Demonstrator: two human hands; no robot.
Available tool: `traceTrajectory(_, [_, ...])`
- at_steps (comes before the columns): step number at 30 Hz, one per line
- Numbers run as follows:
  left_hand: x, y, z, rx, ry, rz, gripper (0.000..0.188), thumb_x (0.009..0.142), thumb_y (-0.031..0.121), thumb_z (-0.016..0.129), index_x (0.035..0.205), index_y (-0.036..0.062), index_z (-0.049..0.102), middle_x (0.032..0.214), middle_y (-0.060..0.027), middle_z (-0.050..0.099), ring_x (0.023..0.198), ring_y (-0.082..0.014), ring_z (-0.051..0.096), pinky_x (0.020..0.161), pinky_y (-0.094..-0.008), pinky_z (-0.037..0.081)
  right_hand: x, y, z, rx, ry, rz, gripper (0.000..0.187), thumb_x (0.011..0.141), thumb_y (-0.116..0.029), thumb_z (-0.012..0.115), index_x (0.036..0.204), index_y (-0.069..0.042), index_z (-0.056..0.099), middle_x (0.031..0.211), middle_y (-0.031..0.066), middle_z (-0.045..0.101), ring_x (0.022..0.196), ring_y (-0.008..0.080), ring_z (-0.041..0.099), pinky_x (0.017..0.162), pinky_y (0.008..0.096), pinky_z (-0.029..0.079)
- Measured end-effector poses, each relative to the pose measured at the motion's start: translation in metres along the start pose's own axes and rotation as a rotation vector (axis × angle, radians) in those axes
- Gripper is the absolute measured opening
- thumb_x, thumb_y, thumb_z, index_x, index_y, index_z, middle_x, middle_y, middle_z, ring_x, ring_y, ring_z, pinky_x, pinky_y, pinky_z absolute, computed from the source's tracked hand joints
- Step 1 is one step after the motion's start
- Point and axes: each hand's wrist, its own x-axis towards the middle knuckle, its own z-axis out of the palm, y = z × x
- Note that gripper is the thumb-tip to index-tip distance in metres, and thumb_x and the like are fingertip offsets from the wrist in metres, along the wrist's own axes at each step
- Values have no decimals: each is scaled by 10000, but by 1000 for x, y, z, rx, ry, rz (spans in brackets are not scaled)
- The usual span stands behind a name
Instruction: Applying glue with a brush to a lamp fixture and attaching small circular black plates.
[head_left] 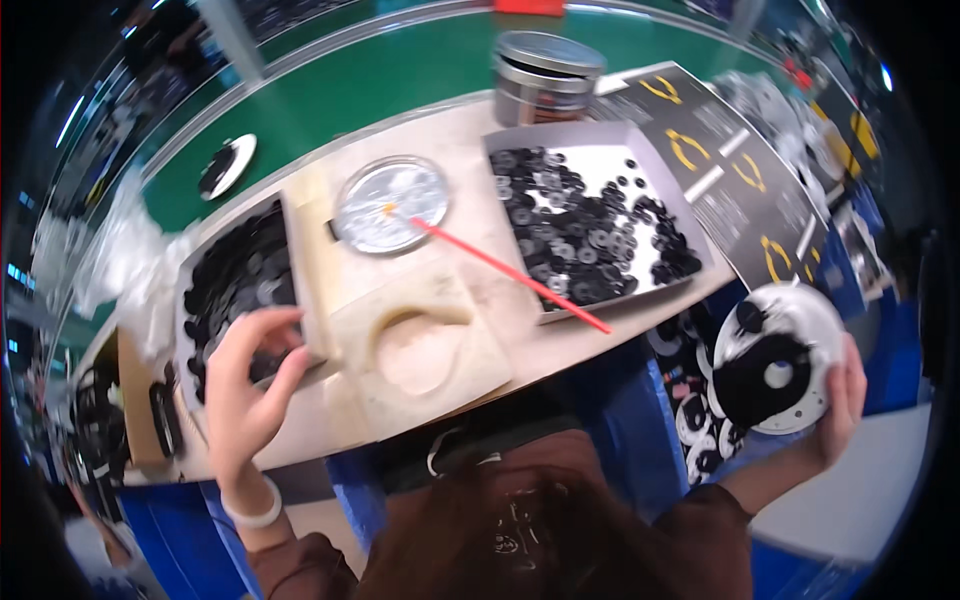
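Observation:
At the right, my right hand (pixel 846 398) is closed on the edge of a white round disc (pixel 807 325) with a large black patch around a small centre hole. It holds the disc tilted beyond the table's front edge. My left hand (pixel 250 385) hovers over the near end of a shallow box (pixel 312 318) of black round parts (pixel 240 262). Its thumb and forefinger are curved with a gap between them, and I see nothing held there. Motion softens that hand a little.
A second shallow box (pixel 690 225) holds black and grey rings. Between the boxes lie a pale block with a round recess (pixel 490 365), a silver lid (pixel 370 225) and a red stick (pixel 510 272). Behind stands a metal can (pixel 548 85); a blue bin (pixel 655 400) holds more discs.

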Motion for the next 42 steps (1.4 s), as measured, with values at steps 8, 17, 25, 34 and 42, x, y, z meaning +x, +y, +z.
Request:
traceTrajectory(8, [-11,33,11,-75,449,236,225,695,-14,635,911,20,581,714,-69,512,630,-157,488,571,-255,390,13,-63,217,512,-724,23,433,894,-35,409,1293,3,247,967,85,509,589,76,528,480,197,453])
traceTrajectory(17, [-27,28,75,332,159,384,328,700,321,659,821,31,564,812,-75,450,800,-233,434,713,-354,331,8,-37,265,-669,-502,-573,348,834,-80,485,1173,-11,454,826,176,598,646,314,600,537,364,477])
traceTrajectory(25, [-19,15,63,82,-21,407,257,674,201,673,782,8,543,851,-102,456,831,-257,430,715,-354,341,5,-42,253,-661,-621,-526,270,812,-76,523,1076,-27,549,752,160,610,609,310,592,543,379,465])
traceTrajectory(34, [-16,14,73,192,-1,421,240,692,234,651,796,42,551,830,-94,474,808,-239,452,668,-330,341,26,-93,260,-685,-528,-717,177,777,-96,589,946,-45,609,651,118,592,562,273,581,510,344,445])
traceTrajectory(42, [-17,12,82,199,112,421,242,679,248,636,784,40,572,858,-103,496,835,-236,466,692,-340,350,67,-117,377,-522,-773,-1077,192,735,-220,652,861,-77,671,782,79,590,880,223,548,699,350,464])
